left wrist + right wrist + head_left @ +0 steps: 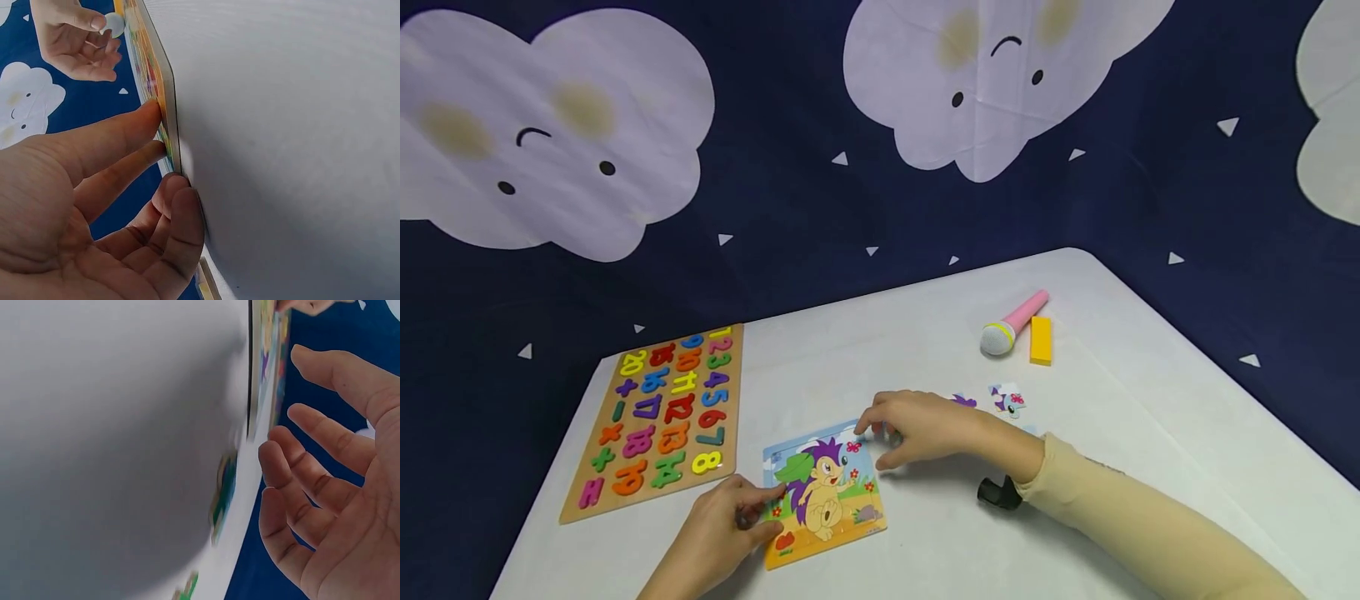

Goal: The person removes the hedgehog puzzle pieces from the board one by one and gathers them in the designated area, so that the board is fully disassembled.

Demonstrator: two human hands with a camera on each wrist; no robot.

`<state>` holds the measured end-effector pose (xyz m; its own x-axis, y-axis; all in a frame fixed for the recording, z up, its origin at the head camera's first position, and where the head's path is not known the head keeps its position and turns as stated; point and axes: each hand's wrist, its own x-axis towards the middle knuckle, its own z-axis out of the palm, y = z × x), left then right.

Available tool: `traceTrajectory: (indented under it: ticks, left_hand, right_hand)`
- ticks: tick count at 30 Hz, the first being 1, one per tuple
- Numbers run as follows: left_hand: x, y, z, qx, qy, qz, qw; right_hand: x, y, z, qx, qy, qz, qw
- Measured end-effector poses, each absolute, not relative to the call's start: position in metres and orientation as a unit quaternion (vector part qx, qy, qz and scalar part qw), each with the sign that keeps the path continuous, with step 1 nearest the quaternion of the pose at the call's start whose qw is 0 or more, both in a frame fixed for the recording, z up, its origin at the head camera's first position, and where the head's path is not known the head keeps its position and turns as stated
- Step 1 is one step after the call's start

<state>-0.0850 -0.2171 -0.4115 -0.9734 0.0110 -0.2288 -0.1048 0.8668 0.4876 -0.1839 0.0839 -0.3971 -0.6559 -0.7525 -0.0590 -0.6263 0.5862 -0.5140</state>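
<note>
A jigsaw puzzle (pixel 824 492) with a purple-haired hedgehog picture lies on the white table. Thumb and index finger of my left hand (pixel 721 523) press on its left margin. In the left wrist view, the other fingers of my left hand (pixel 119 194) curl in at the puzzle's edge (pixel 167 94). Above the top right corner hovers my right hand (pixel 925 427). Seen from the right wrist, my right hand (pixel 337 469) has loosely bent, spread fingers and nothing between them. Beyond it lie loose jigsaw pieces (pixel 1007 400), one partly hidden behind the hand.
To the left lies a wooden number board (pixel 658 421) with coloured digits and signs. A pink toy microphone (pixel 1015 323) and a yellow block (pixel 1041 341) are at the back right. Dark blue cloth with clouds (pixel 790 208) hangs behind the table.
</note>
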Motion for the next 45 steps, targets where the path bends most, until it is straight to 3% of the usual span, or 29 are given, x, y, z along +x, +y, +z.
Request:
traceTrajectory:
  ticks: [19,45]
  left_hand:
    - [-0.085,-0.22,-0.413,-0.011,0.96,0.256,0.111]
    - [-0.087,-0.218,-0.412,-0.012,0.957,0.266,0.116]
  right_hand:
    - [-0.18,0.029,-0.406,-0.457,0.857,-0.182,0.154]
    - [-0.184,0.007,-0.409,-0.458,0.848,-0.192,0.184]
